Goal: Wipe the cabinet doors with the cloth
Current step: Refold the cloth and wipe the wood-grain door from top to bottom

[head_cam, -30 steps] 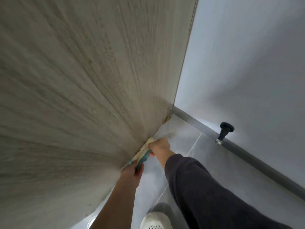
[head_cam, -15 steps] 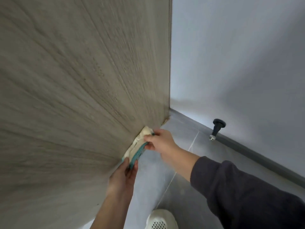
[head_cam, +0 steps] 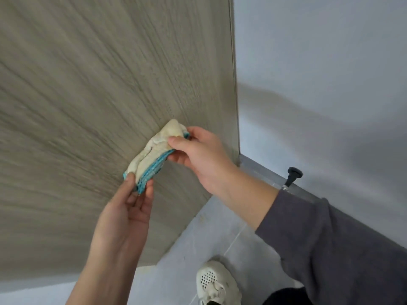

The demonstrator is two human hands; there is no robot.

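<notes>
The left hand (head_cam: 130, 214) pinches the lower end of the cloth (head_cam: 154, 155) between thumb and fingertips. The right hand (head_cam: 202, 155) grips the upper end, thumb on the cream face and fingers curled under the teal edge. Both hands are closed on the cloth, which hangs between them as a folded, bunched pad, cream on one side and teal on the other. It sits low against the grey wood-grain cabinet door (head_cam: 88, 84), near the door's right edge. Whether it presses on the panel or is held just off it cannot be told.

The cloth looks light, soft and limp. It will sag and unfold if held by one corner, so it probably handles best gathered into a flat pad under the palm and fingers, with a clean face turned to the door. The two-handed hold suggests refolding rather than a wiping stroke. The door looks stiff and smooth and should take firm pressure.

A dark sleeve (head_cam: 330, 238) covers the right forearm, while the left forearm is bare. Below lie a pale tiled floor (head_cam: 211, 234) and one white perforated shoe (head_cam: 215, 282). To the right stands a plain wall (head_cam: 319, 62) with grey skirting (head_cam: 264, 170), and a black door stop (head_cam: 293, 175) is fixed just above it.
</notes>
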